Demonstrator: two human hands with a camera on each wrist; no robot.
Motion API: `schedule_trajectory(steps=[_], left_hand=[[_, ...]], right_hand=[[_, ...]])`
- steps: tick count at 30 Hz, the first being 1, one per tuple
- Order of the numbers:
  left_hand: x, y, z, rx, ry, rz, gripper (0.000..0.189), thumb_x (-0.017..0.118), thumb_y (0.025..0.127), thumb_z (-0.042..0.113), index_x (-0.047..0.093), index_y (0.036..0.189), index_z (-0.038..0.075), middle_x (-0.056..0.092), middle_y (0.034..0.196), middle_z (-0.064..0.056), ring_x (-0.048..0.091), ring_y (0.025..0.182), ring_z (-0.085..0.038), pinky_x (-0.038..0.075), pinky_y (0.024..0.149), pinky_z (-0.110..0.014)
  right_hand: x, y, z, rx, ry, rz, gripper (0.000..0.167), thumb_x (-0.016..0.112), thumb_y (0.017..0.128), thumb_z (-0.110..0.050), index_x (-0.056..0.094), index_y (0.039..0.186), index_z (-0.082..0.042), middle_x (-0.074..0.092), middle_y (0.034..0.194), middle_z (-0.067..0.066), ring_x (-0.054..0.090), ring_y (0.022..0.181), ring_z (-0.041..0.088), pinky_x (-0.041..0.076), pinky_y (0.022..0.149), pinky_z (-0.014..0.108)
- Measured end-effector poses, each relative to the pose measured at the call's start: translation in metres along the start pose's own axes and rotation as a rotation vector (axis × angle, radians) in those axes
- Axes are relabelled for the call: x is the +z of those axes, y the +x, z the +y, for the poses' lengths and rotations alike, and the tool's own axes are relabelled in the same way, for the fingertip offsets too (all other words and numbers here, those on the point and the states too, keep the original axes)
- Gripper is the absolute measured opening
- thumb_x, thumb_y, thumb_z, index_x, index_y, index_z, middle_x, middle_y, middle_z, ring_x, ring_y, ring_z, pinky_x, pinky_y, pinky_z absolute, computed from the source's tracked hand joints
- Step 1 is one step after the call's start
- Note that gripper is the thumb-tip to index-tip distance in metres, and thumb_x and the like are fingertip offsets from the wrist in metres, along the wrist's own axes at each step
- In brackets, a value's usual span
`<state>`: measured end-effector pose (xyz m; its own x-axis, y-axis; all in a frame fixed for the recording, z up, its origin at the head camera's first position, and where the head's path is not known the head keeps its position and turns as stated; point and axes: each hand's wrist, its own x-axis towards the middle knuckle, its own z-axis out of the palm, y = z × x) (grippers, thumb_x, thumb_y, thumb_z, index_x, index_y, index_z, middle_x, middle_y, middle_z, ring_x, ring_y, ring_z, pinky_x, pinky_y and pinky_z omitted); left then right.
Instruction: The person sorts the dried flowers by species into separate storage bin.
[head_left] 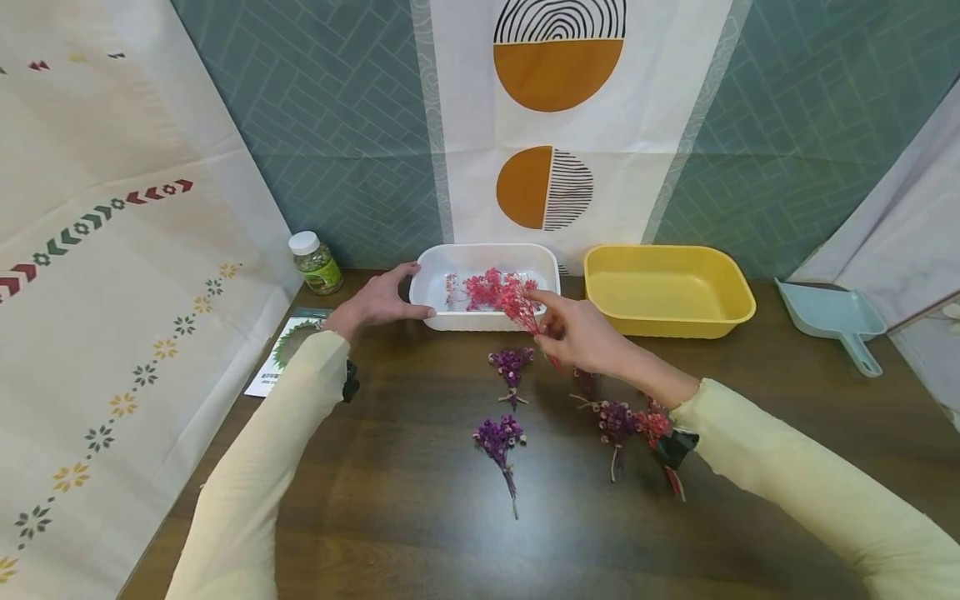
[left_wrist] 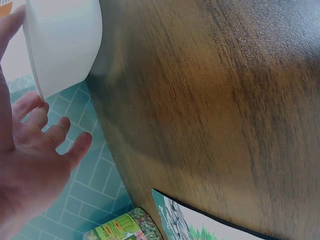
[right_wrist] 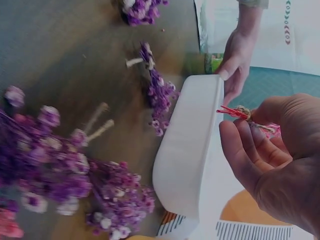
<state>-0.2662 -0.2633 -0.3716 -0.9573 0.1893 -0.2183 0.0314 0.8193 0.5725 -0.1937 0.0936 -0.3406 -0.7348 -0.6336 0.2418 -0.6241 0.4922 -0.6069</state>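
Observation:
My left hand (head_left: 381, 298) holds the left end of a white plastic bin (head_left: 487, 322), thumb at the front corner and fingers at the back one. Inside that bin lie small pink dried flowers (head_left: 483, 288). Between the thumb and fingers of my right hand (head_left: 573, 329) is a tied bunch of pink dried flowers (head_left: 517, 303), pinched by its stems over the bin's front right. In the right wrist view the red stem ends (right_wrist: 232, 112) poke out past the fingertips, while the blossoms are mostly hidden behind the hand.
Purple dried-flower bunches (head_left: 499, 442) lie on the dark wooden table (head_left: 405, 500), with another pink bunch (head_left: 652, 423) partly under my right wrist. A yellow bin (head_left: 667, 327) stands to the right, a blue dustpan (head_left: 832, 314) beyond it. At left are a lidded jar (head_left: 319, 265) and a printed packet (head_left: 270, 367).

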Motion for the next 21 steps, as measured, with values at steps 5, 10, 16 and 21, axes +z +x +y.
schedule_trajectory(steps=[5,10,16,21], left_hand=[[0.0,-0.001,0.0,-0.004,0.002,0.003,0.103,0.081,0.076,0.049,0.027,0.157,0.017,0.027,0.159,-0.016,0.029,0.14,-0.037,0.028,0.11,-0.063],[0.001,0.001,0.0,-0.003,0.004,0.005,0.103,0.081,0.075,0.049,0.027,0.157,0.017,0.028,0.159,-0.016,0.03,0.14,-0.037,0.028,0.11,-0.063],[0.001,0.001,-0.001,-0.003,0.007,0.004,0.104,0.081,0.076,0.049,0.026,0.158,0.018,0.028,0.159,-0.015,0.03,0.14,-0.036,0.029,0.111,-0.062],[0.001,-0.001,-0.001,-0.005,0.001,-0.004,0.104,0.081,0.077,0.049,0.024,0.158,0.017,0.026,0.16,-0.015,0.029,0.14,-0.037,0.028,0.111,-0.063]], right_hand=[[0.002,0.021,-0.001,0.013,-0.057,-0.011,0.061,0.072,0.088,-0.002,0.047,0.143,0.003,0.067,0.085,0.005,0.063,0.067,0.016,0.054,0.061,0.033],[0.003,0.04,-0.001,0.065,-0.078,-0.044,0.062,0.071,0.091,-0.005,0.044,0.146,0.001,0.066,0.087,0.006,0.061,0.066,0.017,0.053,0.061,0.032],[0.005,0.061,0.001,0.117,-0.148,-0.048,0.058,0.069,0.092,-0.006,0.046,0.144,0.002,0.068,0.088,0.009,0.06,0.066,0.018,0.055,0.068,0.035],[0.01,0.075,0.006,0.159,-0.21,-0.059,0.055,0.069,0.094,-0.01,0.047,0.143,0.002,0.068,0.09,0.009,0.06,0.067,0.019,0.055,0.068,0.033]])
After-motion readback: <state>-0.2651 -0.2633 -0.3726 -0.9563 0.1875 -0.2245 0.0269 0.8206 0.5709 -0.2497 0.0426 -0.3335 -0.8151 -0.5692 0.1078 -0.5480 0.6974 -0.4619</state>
